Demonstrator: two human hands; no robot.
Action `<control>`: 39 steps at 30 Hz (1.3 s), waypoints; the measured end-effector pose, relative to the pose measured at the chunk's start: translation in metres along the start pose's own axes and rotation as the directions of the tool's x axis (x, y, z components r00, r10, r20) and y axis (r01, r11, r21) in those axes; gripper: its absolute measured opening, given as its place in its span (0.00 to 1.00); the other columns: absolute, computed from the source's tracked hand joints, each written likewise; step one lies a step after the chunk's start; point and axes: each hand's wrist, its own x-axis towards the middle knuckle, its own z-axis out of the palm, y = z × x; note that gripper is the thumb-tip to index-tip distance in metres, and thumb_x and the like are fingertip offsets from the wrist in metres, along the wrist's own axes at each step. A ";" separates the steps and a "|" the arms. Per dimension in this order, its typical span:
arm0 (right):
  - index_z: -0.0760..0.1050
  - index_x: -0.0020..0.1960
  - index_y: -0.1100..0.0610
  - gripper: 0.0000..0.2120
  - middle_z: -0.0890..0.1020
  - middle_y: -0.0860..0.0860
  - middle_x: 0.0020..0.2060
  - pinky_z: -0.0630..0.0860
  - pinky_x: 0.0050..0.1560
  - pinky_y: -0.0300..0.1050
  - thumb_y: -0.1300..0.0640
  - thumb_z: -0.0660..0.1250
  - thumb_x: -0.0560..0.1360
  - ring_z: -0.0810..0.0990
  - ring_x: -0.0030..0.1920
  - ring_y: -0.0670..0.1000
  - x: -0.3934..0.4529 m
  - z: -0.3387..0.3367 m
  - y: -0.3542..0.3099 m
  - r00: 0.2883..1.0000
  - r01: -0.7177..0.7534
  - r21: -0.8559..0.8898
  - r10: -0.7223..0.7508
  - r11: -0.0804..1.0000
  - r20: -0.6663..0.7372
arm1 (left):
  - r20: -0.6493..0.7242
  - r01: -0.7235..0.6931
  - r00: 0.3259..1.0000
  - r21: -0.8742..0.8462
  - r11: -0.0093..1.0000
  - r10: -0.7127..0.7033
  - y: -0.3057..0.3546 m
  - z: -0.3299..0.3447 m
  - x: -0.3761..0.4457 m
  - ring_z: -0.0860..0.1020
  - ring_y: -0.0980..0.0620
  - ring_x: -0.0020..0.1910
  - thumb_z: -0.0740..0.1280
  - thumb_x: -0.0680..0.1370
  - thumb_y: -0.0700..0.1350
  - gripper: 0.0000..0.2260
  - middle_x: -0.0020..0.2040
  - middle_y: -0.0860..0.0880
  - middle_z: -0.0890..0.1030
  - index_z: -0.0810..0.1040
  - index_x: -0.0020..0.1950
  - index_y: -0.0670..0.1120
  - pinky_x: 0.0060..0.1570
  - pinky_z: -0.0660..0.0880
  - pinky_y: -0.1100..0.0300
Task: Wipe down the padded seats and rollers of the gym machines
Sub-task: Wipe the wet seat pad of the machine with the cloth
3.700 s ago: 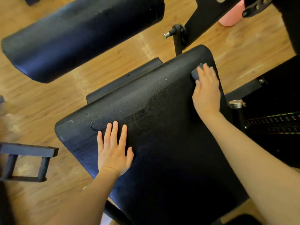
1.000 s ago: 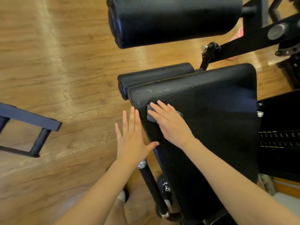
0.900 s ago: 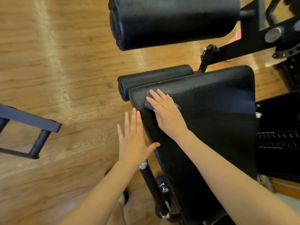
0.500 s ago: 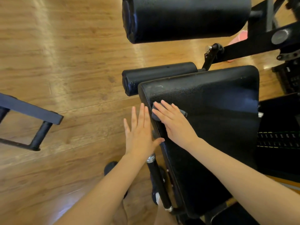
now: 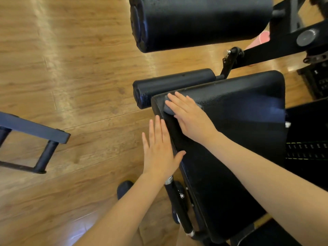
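Padded seat: a black pad filling the right of the view, its long axis running from the person's body away toward the rollers; its far left corner is where the work is happening.
Upper roller: a thick black cylinder lying crosswise beyond the seat, raised above it and well apart from both hands.
Lower roller: a thinner black cylinder, also crosswise, just beyond the seat's far left corner and the closest unwiped-looking thing to the cloth.
Right hand: laid flat, fingers straight, pressing the cloth onto the seat's far left corner; this is the hand nearer both rollers.
Left hand: open, fingers straight and together, resting against the seat's left edge, just nearer the body than the right hand; it holds nothing.
Cloth: a small grey pad, mostly hidden under the right fingers, touching the seat at the corner.
Key relation: the lower roller lies straight ahead of the right fingertips, across a narrow gap; likely the cloth need only travel forward off the corner to reach it.
Risk: the cloth is only pressed down, not gripped, so it could slip off the seat edge.
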 end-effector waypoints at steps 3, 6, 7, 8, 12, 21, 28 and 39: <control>0.65 0.70 0.63 0.25 0.67 0.58 0.70 0.55 0.71 0.51 0.70 0.61 0.73 0.62 0.72 0.58 -0.012 -0.008 0.042 0.970 -0.238 -0.018 0.237 0.971 -0.050 | -0.009 -0.039 0.999 0.035 0.999 0.039 0.002 -0.003 0.003 0.25 0.46 0.69 0.60 0.75 0.64 0.48 0.69 0.45 0.23 0.24 0.68 0.43 0.69 0.33 0.46; 0.63 0.71 0.62 0.22 0.64 0.57 0.71 0.53 0.72 0.47 0.68 0.58 0.77 0.58 0.73 0.55 -0.030 -0.017 0.079 0.836 -0.521 0.133 0.535 0.843 -0.123 | -0.054 -0.072 0.996 0.053 0.996 0.075 -0.001 -0.003 0.009 0.27 0.45 0.70 0.62 0.74 0.64 0.48 0.71 0.45 0.26 0.28 0.70 0.42 0.68 0.33 0.45; 0.63 0.71 0.61 0.21 0.64 0.56 0.72 0.52 0.72 0.46 0.66 0.57 0.78 0.57 0.74 0.54 -0.030 -0.018 0.082 0.794 -0.574 0.168 0.595 0.802 -0.128 | -0.072 -0.082 0.994 0.062 0.995 0.086 -0.002 -0.001 0.011 0.29 0.45 0.72 0.63 0.74 0.64 0.48 0.72 0.44 0.29 0.30 0.71 0.42 0.69 0.33 0.44; 0.64 0.71 0.62 0.20 0.64 0.56 0.72 0.52 0.72 0.46 0.66 0.57 0.78 0.57 0.74 0.54 -0.027 -0.019 0.078 0.769 -0.599 0.180 0.623 0.780 -0.140 | -0.092 -0.089 0.991 0.078 0.993 0.096 -0.003 0.000 0.013 0.32 0.44 0.73 0.64 0.73 0.63 0.48 0.74 0.43 0.33 0.33 0.73 0.41 0.69 0.36 0.44; 0.69 0.65 0.62 0.21 0.70 0.57 0.66 0.62 0.69 0.57 0.69 0.61 0.73 0.64 0.69 0.58 -0.010 -0.013 0.025 0.912 -0.384 0.096 0.394 0.918 -0.118 | -0.191 -0.090 0.975 0.125 0.988 0.113 0.002 0.004 0.022 0.50 0.40 0.75 0.69 0.71 0.56 0.41 0.76 0.37 0.55 0.54 0.75 0.36 0.68 0.50 0.40; 0.69 0.67 0.62 0.26 0.71 0.57 0.67 0.57 0.68 0.49 0.68 0.67 0.70 0.67 0.69 0.57 -0.023 0.006 0.052 0.994 -0.079 0.033 0.081 0.996 -0.072 | -0.276 -0.051 0.956 0.162 0.985 0.095 0.033 0.003 0.058 0.48 0.44 0.75 0.48 0.77 0.52 0.30 0.75 0.38 0.58 0.57 0.74 0.36 0.70 0.44 0.43; 0.69 0.67 0.62 0.24 0.71 0.57 0.67 0.55 0.69 0.49 0.69 0.65 0.72 0.66 0.70 0.58 -0.043 -0.004 0.127 0.954 -0.257 0.062 0.264 0.964 -0.145 | -0.206 -0.068 0.970 0.267 0.961 0.126 0.082 0.008 0.085 0.50 0.43 0.76 0.51 0.79 0.53 0.28 0.76 0.40 0.56 0.55 0.76 0.41 0.71 0.41 0.44; 0.69 0.67 0.65 0.19 0.71 0.59 0.67 0.58 0.71 0.50 0.68 0.58 0.76 0.64 0.70 0.59 -0.076 -0.024 0.257 0.817 -0.493 0.224 0.536 0.841 -0.213 | -0.110 -0.119 0.976 0.464 0.878 0.190 0.089 0.017 0.105 0.61 0.41 0.73 0.52 0.75 0.54 0.29 0.72 0.38 0.66 0.64 0.73 0.40 0.70 0.50 0.44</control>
